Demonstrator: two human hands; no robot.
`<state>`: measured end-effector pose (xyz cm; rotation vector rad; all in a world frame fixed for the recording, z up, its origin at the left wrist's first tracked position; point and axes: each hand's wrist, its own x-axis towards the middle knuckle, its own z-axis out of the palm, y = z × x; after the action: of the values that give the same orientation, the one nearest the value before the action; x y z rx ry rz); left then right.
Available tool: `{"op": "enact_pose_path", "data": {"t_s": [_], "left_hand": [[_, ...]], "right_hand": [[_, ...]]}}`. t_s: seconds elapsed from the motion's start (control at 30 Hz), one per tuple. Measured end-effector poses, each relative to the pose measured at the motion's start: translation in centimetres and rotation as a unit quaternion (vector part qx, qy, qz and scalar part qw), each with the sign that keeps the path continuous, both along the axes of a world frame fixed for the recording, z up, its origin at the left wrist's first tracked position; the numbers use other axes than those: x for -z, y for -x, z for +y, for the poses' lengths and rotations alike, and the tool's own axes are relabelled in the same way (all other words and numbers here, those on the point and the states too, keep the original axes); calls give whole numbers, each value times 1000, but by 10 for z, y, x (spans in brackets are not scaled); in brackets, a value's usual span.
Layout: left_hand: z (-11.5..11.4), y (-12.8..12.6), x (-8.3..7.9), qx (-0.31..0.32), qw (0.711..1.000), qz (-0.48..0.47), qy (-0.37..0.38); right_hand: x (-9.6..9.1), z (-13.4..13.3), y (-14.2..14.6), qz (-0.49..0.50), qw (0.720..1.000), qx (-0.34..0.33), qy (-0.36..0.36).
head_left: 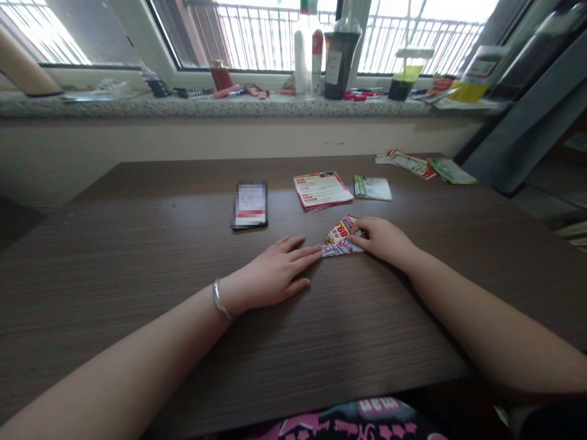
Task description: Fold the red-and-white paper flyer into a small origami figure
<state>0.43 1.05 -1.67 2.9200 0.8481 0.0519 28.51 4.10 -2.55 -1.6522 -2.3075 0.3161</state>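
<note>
A small, colourful printed paper (338,239), folded into a roughly triangular shape, lies on the brown table (183,342). My left hand (279,272), with a silver bangle at the wrist, rests flat and its fingertips touch the paper's left corner. The fingers are spread. Over the right part of the paper, my right hand (378,239) has thumb and fingers pinched together on it, covering that end. Just beyond the paper sits a stack of printed leaflets (322,190).
A dark-edged phone (250,206), its screen blurred, lies left of the leaflets. Green-and-white cards (373,188) sit to their right, with more leaflets (413,164) at the far right edge. Bottles and a dark-filled cup (340,64) line the granite windowsill (183,109).
</note>
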Motion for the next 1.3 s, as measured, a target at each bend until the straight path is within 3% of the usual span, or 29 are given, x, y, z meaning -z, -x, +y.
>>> {"op": "enact_pose_path", "data": {"t_s": [0.33, 0.47, 0.67, 0.73, 0.83, 1.3], "left_hand": [[-1, 1, 4, 17, 1000, -12, -17], [-1, 1, 5, 19, 999, -13, -23], [-2, 0, 2, 18, 999, -12, -26], [-3, -1, 2, 19, 999, -15, -29], [-3, -2, 1, 21, 999, -20, -35], [-3, -2, -1, 22, 999, -26, -37]], "right_hand": [[4, 7, -9, -2, 999, -16, -29], [-2, -1, -5, -38, 994, -26, -95], [-12, -16, 13, -112, 968, -123, -189], [-12, -18, 19, -101, 964, -172, -178], [-10, -19, 26, -81, 965, -193, -158], [-6, -12, 32, 10, 988, -145, -46]]}}
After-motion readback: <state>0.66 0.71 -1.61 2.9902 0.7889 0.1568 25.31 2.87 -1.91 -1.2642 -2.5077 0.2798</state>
